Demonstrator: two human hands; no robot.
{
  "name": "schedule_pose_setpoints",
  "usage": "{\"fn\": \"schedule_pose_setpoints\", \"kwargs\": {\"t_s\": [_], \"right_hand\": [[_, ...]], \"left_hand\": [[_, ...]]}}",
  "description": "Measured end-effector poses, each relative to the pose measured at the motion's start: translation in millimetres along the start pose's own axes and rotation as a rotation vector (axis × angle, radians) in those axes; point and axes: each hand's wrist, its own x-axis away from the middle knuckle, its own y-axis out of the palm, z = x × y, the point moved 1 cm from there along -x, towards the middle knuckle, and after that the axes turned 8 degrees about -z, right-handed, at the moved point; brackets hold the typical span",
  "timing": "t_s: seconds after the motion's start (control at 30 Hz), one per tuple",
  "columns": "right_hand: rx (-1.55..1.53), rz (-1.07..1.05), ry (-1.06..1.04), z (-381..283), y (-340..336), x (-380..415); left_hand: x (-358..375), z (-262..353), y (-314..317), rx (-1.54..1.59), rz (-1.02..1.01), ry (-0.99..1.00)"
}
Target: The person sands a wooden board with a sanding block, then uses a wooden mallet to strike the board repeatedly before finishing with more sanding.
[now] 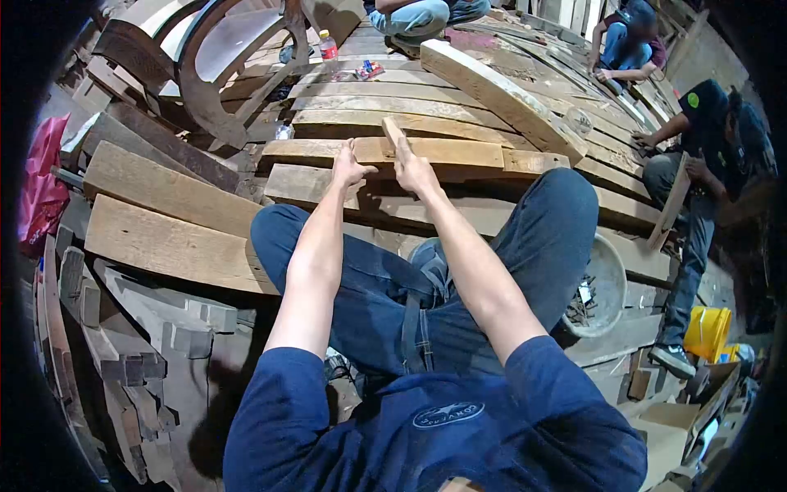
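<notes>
A long wooden beam (459, 153) lies crosswise in front of my knees. My right hand (415, 174) is wrapped round a short wooden piece (394, 134), which sticks up and away over the beam. To its left, my left hand (351, 168) rests at the beam's near edge, its thumb apart from the fingers and nothing visible held in it. Under my left hand is the end of a paler, rougher board (299, 184).
A thick beam (500, 98) slants across the planks behind. A bottle (328, 49) stands beyond. Curved wooden frames (215, 123) are at upper left, a basin (611, 287) with metal pieces by my right knee. Several people crouch or sit at the back and right.
</notes>
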Motion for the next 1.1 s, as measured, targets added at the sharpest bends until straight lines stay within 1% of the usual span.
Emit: {"fn": "schedule_pose_setpoints", "kwargs": {"t_s": [0.03, 0.07, 0.1, 0.17, 0.2, 0.23, 0.27, 0.3, 0.33, 0.37, 0.4, 0.43, 0.5, 0.53, 0.57, 0.63, 0.67, 0.7, 0.73, 0.77, 0.8, 0.83, 0.87, 0.9, 0.93, 0.97, 1.03, 1.07, 1.1], "right_hand": [[0.023, -0.011, -0.087, -3.1, 9.7, 1.4], [0.046, -0.141, -0.194, 3.3, 26.5, -6.3], [0.035, -0.237, -0.098, -17.8, 17.7, 8.0], [-0.013, -0.275, -0.003, -16.6, 9.7, 7.6], [-0.016, -0.224, -0.040, -12.5, 7.5, 2.5], [-0.021, -0.174, -0.077, -5.0, 8.6, -4.7], [0.007, -0.150, 0.088, -14.4, -5.7, -1.1], [-0.001, -0.019, 0.133, -4.1, -2.4, -9.5], [-0.048, -0.016, 0.102, 0.9, -4.1, -6.0], [-0.094, -0.010, 0.068, 1.0, -5.9, -1.7], [-0.043, 0.013, 0.038, -4.3, -2.3, 0.1], [-0.049, -0.077, -0.002, -12.2, 2.4, 5.0], [-0.047, -0.249, -0.083, -26.1, 4.3, 11.2], [-0.090, -0.223, -0.071, -21.0, 9.3, 7.8], [-0.057, -0.183, -0.081, -18.6, 6.2, 5.3], [-0.097, -0.233, -0.064, -16.7, -6.5, -2.0], [-0.070, -0.128, -0.030, -5.5, 2.2, -10.2], [-0.041, -0.019, 0.001, 4.5, 8.7, -20.6], [-0.143, -0.011, 0.058, 2.1, -1.9, -13.8], [-0.206, -0.083, 0.093, -6.3, -14.0, -2.6], [-0.179, -0.100, 0.086, -11.7, -13.4, 0.7], [-0.105, -0.086, -0.003, -6.5, 0.8, -2.9], [-0.030, -0.065, -0.091, 0.2, 16.0, -7.5], [-0.031, -0.171, -0.054, -11.4, 8.9, 3.4], [-0.057, -0.188, -0.012, -18.5, -1.2, 15.0], [-0.083, -0.206, 0.026, -20.9, -6.3, 22.3], [-0.039, -0.116, 0.074, -5.1, -10.7, 16.6], [-0.057, 0.011, 0.111, -1.2, -17.1, 17.2], [-0.095, 0.026, 0.196, 5.7, -27.1, 16.1]], "left_hand": [[2.8, -5.3, 3.4, 0.056, -0.025, -0.011], [21.4, 60.8, -17.0, -0.057, -0.031, -0.125], [21.1, 66.7, -19.9, -0.102, -0.082, -0.171], [22.0, 57.4, -16.1, -0.134, 0.007, -0.014], [21.6, 54.2, -15.8, -0.024, -0.019, -0.117], [18.2, 49.6, -14.1, 0.012, -0.012, -0.079], [17.0, 41.8, -10.2, 0.046, -0.006, -0.043], [15.1, 33.5, -8.6, 0.080, -0.001, -0.007], [29.1, 77.7, -21.2, -0.193, 0.016, -0.074], [32.2, 87.2, -24.6, -0.112, -0.033, -0.122], [22.7, 63.9, -18.6, -0.028, -0.029, -0.093], [16.9, 37.1, -9.0, 0.058, -0.031, -0.068], [18.3, 69.3, -25.2, -0.075, -0.234, -0.368], [11.4, 23.9, -4.2, 0.095, -0.050, -0.120], [18.4, 49.4, -12.2, 0.039, -0.024, -0.078], [28.2, 86.5, -24.2, 0.056, -0.044, -0.211], [26.5, 72.1, -15.4, 0.082, 0.047, -0.059], [20.3, 55.5, -11.8, 0.296, -0.067, -0.087], [25.6, 72.3, -20.0, 0.115, -0.072, -0.109], [31.2, 89.9, -27.1, -0.065, -0.075, -0.127], [19.4, 37.4, -10.2, -0.061, -0.005, -0.077], [18.9, 34.0, -9.1, -0.112, 0.021, -0.027], [20.3, 54.9, -16.2, -0.117, -0.074, -0.200], [20.1, 79.3, -25.1, -0.124, -0.170, -0.374], [0.8, 2.0, -2.3, -0.140, -0.166, -0.211], [4.0, 10.1, -3.0, -0.136, -0.120, -0.165], [17.6, 47.8, -13.5, -0.132, -0.021, -0.077], [22.0, 60.4, -16.2, -0.204, 0.025, -0.046], [28.5, 85.0, -24.9, -0.202, -0.018, -0.093]]}}
